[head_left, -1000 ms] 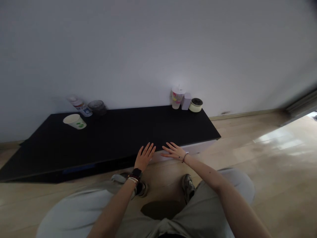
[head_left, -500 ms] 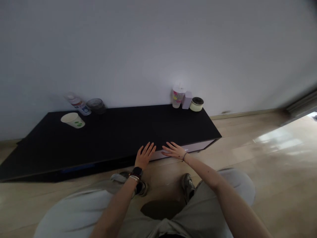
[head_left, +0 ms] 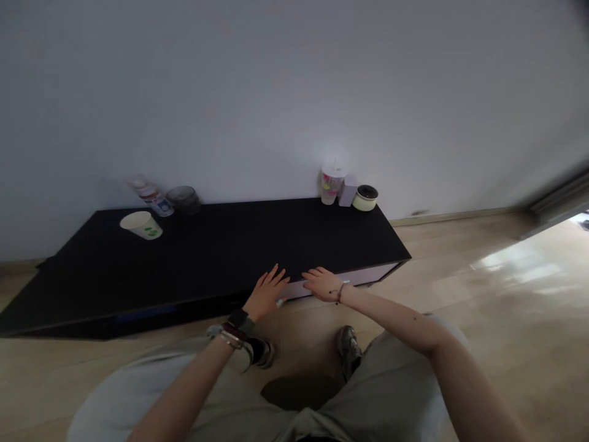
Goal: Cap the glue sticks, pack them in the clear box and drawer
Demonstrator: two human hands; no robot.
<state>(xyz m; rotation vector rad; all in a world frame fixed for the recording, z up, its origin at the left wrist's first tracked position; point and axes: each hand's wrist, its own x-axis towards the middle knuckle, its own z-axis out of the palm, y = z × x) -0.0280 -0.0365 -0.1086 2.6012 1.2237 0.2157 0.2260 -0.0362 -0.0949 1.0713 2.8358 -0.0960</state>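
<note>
My left hand (head_left: pixel 265 296), with a dark watch (head_left: pixel 239 318) and bracelets at the wrist, rests its spread fingers on the front edge of the low black cabinet (head_left: pixel 267 233). A small pale spot shows by its thumb; I cannot make out what it is. To its right, my right hand (head_left: pixel 323 285) lies over the same edge, palm down, fingers slightly bent and apart. Below both hands is the white drawer front (head_left: pixel 368 274), partly covered by the right hand. Neither hand plainly holds anything.
On the cabinet's left stand a paper cup (head_left: pixel 142 225), a spray can (head_left: pixel 154 197) and a dark glass bowl (head_left: pixel 184 199). At the back right are a lidded plastic cup (head_left: pixel 331 184), a pale box (head_left: pixel 348 191) and a cream jar (head_left: pixel 365 199). A wall (head_left: pixel 257 110) rises behind.
My right hand's fingers have drawn in and bent a little, and its elbow has swung outward. My left wrist and forearm have shifted left. The objects on the cabinet stay in place.
</note>
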